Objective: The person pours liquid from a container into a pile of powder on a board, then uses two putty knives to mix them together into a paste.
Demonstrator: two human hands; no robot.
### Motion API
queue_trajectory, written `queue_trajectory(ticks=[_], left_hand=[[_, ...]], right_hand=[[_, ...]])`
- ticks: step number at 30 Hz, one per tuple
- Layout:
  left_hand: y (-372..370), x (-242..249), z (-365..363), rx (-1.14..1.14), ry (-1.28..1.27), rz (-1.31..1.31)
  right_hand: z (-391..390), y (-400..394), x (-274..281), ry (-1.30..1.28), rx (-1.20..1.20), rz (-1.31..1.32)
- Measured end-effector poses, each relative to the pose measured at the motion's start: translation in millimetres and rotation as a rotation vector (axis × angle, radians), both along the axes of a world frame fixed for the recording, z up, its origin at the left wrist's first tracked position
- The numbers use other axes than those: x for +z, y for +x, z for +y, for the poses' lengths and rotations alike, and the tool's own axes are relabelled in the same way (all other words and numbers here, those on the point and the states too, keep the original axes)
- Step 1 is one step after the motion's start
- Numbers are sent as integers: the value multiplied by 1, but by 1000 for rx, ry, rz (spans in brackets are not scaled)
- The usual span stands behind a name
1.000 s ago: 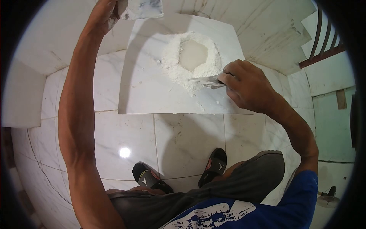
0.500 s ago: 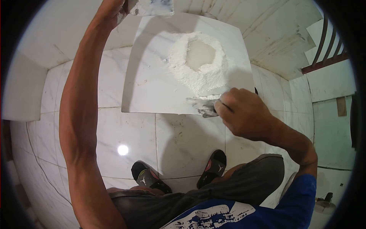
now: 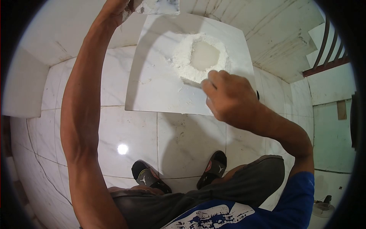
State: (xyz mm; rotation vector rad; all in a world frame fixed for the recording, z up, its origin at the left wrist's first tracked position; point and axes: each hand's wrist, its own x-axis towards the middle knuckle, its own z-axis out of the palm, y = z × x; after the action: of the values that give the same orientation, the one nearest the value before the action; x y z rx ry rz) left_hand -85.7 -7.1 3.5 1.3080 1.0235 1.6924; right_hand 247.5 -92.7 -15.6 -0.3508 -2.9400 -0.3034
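A mound of white powder [image 3: 182, 61] forms a ring on the white board [image 3: 148, 93], with a pool of cloudy liquid [image 3: 205, 56] inside it. My right hand [image 3: 233, 98] is closed around a putty knife [image 3: 191, 83], whose blade lies against the near edge of the powder. At the top edge of the view, my left hand [image 3: 118, 11] is partly cut off. It grips a broad, white-smeared scraper [image 3: 161, 7] above the far left of the board; the handle is mostly hidden.
The board rests over a marble-patterned tiled floor [image 3: 114, 126]. My feet in black slides [image 3: 150, 178] are on the near side. Pale walls [image 3: 274, 34] stand behind, with a dark railing [image 3: 328, 57] at right. A thin cable [image 3: 38, 156] runs along the floor at left.
My right hand has moved the putty knife away from the board's near edge, up to the powder, and its blade has turned more edge-on. My left hand has barely moved.
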Motion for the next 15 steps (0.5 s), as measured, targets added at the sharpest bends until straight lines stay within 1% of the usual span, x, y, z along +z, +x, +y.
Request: queue_trajectory(ticks=[4, 7, 10, 13, 15], left_hand=[[-5, -1, -1, 14, -13, 8], [-8, -2, 0, 40, -27, 37], [-8, -2, -1, 48, -30, 40], [-5, -1, -2, 78, -51, 48], [-4, -1, -3, 78, -51, 52]], right_hand=[[10, -3, 20, -102, -134, 21], [14, 0, 30, -112, -208, 17], [2, 0, 36, -109, -198, -21], [-19, -1, 22, -122, -83, -91], [-34, -6, 14, -77, -70, -148]])
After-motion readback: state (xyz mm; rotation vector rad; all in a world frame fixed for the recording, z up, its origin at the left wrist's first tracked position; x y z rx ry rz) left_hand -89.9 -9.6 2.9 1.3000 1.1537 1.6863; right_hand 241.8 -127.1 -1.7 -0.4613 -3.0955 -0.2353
